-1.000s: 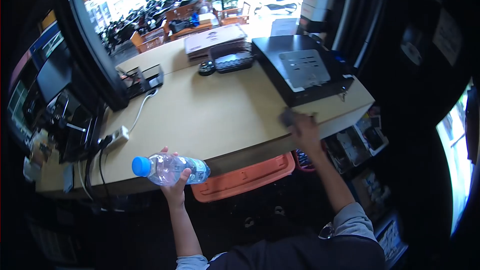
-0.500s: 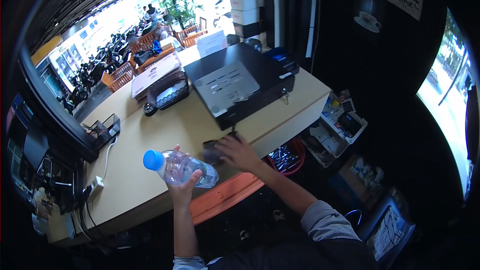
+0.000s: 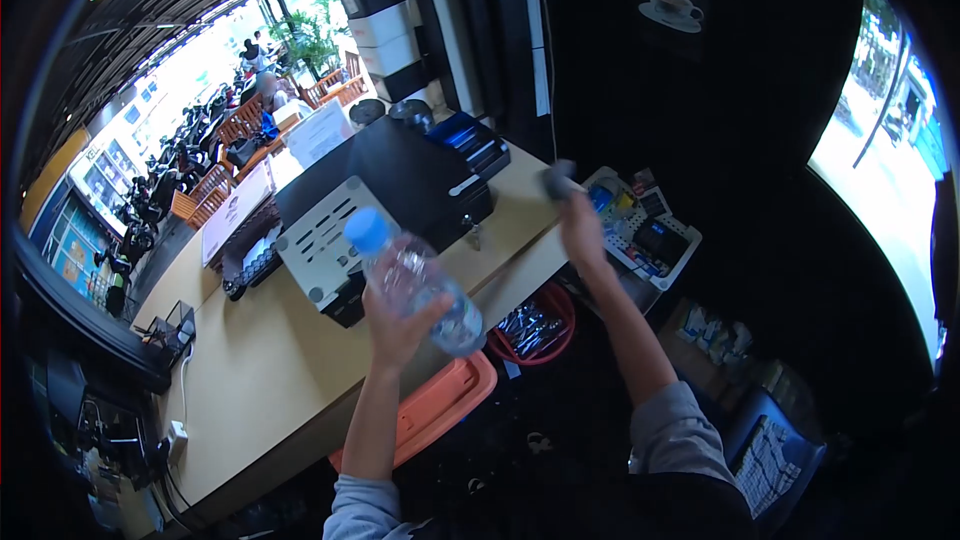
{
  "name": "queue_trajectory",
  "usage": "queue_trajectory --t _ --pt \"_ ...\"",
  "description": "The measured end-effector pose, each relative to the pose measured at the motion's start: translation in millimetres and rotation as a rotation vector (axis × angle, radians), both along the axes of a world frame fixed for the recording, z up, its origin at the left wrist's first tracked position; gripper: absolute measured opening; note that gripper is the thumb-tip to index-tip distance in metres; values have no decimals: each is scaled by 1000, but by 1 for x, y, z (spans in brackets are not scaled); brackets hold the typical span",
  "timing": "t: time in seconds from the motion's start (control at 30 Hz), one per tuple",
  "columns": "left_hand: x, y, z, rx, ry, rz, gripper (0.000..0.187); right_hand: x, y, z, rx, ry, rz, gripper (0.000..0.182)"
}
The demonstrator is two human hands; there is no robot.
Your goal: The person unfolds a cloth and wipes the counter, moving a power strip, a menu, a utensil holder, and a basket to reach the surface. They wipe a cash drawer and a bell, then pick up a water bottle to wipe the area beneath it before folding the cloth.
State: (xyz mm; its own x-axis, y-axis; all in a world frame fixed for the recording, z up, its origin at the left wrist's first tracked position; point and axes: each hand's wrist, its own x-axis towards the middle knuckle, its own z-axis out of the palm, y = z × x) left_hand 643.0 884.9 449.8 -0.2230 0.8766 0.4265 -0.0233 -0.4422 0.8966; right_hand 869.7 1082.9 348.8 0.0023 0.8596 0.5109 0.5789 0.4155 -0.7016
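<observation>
My left hand [image 3: 396, 332] is wrapped round a clear plastic water bottle [image 3: 408, 275] with a blue cap. The bottle tilts to the left, held above the front edge of the wooden counter [image 3: 290, 370]. My right hand [image 3: 582, 228] is raised just past the counter's right corner, closed on a small dark object [image 3: 557, 181]; motion blur hides its kind. Close behind the bottle is a black cash drawer [image 3: 400, 165] with a pale slotted plate [image 3: 325, 240] on top. Keys [image 3: 473, 230] hang at its front.
A white basket [image 3: 640, 225] of small items stands right of the counter. Lower down are a red basin [image 3: 540, 325] of cutlery and an orange lid [image 3: 440, 405]. A dark woven basket [image 3: 262, 258] and a mesh pen holder [image 3: 178, 325] sit on the counter. People sit outside.
My right hand has lifted the dark object off the counter and carried it right, past the corner. My left hand has raised the bottle slightly. The view has turned to the right.
</observation>
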Motion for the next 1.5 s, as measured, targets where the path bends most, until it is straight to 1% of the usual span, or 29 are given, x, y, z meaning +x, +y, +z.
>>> queue_trajectory --t 0.03,0.07,0.1,0.2,0.23,0.3,0.33,0.4,0.43,0.47,0.53,0.57,0.63,0.67,0.73,0.77,0.83,0.87,0.93,0.97,1.0,1.07,1.13,1.17,1.23,1.27,1.33,1.43,1.5 --pt "9 19 5 -5 6 -6 84 -17 11 -8 246 -99 124 28" --pt "18 39 9 34 10 -11 84 -33 18 -17 153 -369 212 37" --pt "27 57 14 77 17 -17 83 -49 22 -32 168 -605 221 41" --pt "44 106 27 170 69 -11 79 -39 58 -33 77 -599 124 43" --pt "48 121 28 180 74 1 78 -24 72 -22 -87 -727 58 43" --pt "57 147 28 201 90 48 79 -4 96 -16 -145 -625 -223 29" --pt "61 157 28 199 93 52 79 -3 97 -11 -145 -623 -218 29" --pt "66 178 28 211 297 167 81 4 96 1 -149 -444 -312 28" --pt "67 193 25 216 300 180 81 -4 80 0 -12 -475 -258 27" --pt "67 206 21 220 293 180 81 -10 63 0 -10 -553 -119 28" --pt "62 226 13 215 467 250 80 -13 39 -20 235 -535 56 33" --pt "62 233 8 228 460 271 78 -9 43 -22 235 -536 53 33" --pt "62 245 -1 213 465 286 77 11 53 -25 104 -513 -38 35" --pt "60 248 -6 190 472 302 77 20 61 -25 117 -482 -117 34" --pt "57 253 -11 184 544 332 78 32 70 -8 -222 -378 -172 33" --pt "55 254 -13 183 617 365 78 31 64 -8 -227 -383 -171 33" --pt "53 256 -12 155 573 377 79 24 55 -13 159 -100 -121 33" --pt "51 256 -12 129 536 388 80 18 46 -17 157 -98 15 33" --pt "50 252 -8 125 546 397 83 10 25 -27 320 -612 157 33" --pt "49 249 -5 69 566 411 91 10 22 -30 391 -569 116 31" --pt "46 246 -3 13 585 428 98 19 31 -30 311 -548 73 30" --pt "39 243 -4 89 649 487 102 42 52 -38 215 -596 -208 28" --pt "36 229 -2 201 741 559 106 62 66 -14 -362 -340 -216 28" --pt "36 216 1 246 747 539 103 56 63 -11 -360 -343 -201 28" --pt "37 191 -3 352 720 486 91 48 53 -9 92 -154 -113 26" --pt "38 180 -8 343 718 500 91 33 44 -11 141 -156 26 23" --pt "38 156 -20 362 694 329 82 -5 23 -29 273 -398 265 21" --pt "30 109 -38 316 717 231 76 -24 -13 -30 238 -194 351 20" --pt "16 65 -48 273 711 240 74 -10 -31 -33 188 -182 351 22"
